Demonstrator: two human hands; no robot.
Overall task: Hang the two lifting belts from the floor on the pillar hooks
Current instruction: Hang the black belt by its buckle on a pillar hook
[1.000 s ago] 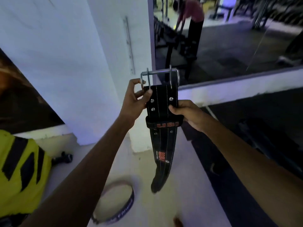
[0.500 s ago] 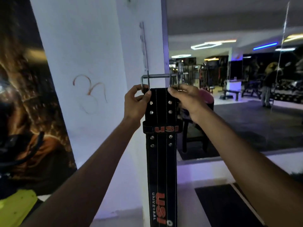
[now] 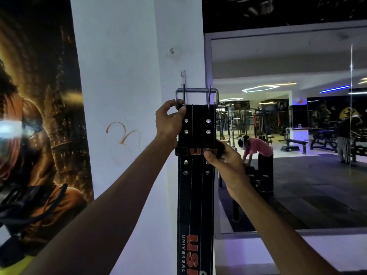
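Note:
A black lifting belt (image 3: 195,191) with orange lettering hangs straight down in front of the white pillar (image 3: 123,76). Its steel buckle (image 3: 196,91) is held up against the pillar face, just below a small metal hook strip (image 3: 183,76). My left hand (image 3: 168,122) pinches the buckle's left corner and the belt's top edge. My right hand (image 3: 222,159) grips the belt at its keeper loop, lower on the right side. The second belt is out of view.
A large poster (image 3: 39,135) covers the wall left of the pillar. A wall mirror (image 3: 288,135) to the right reflects gym benches, machines and a person in a pink top bending over.
The belt has risen higher along the pillar, its buckle now close under the hook strip. My right hand has slid down from the belt's top edge to the keeper loop.

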